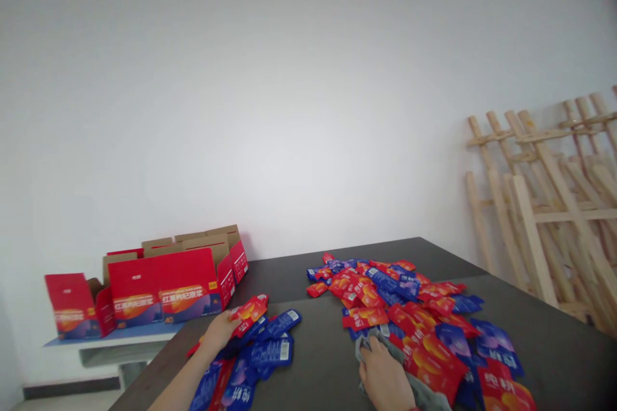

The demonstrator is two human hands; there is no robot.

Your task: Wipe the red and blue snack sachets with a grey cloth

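Note:
My left hand [219, 332] is closed on the edge of a red pouch [253, 311] above the smaller left heap. Under and beside it lie several blue pouches [270, 352], some with white barcode labels, and a little red among them. My right hand [383, 376] grips a crumpled grey cloth [427, 393]. It rests at the near left edge of the larger heap, close to red pouches [429, 359] and blue pouches [496, 343]. My right fingertips are partly sunk in the cloth's folds.
Both heaps lie on a dark table [318, 327]. Open red cartons [164, 292] stand at the left on a lower white surface with a blue top [120, 335]. Wooden easel-like frames [540, 205] lean against the white wall [308, 109] at the right.

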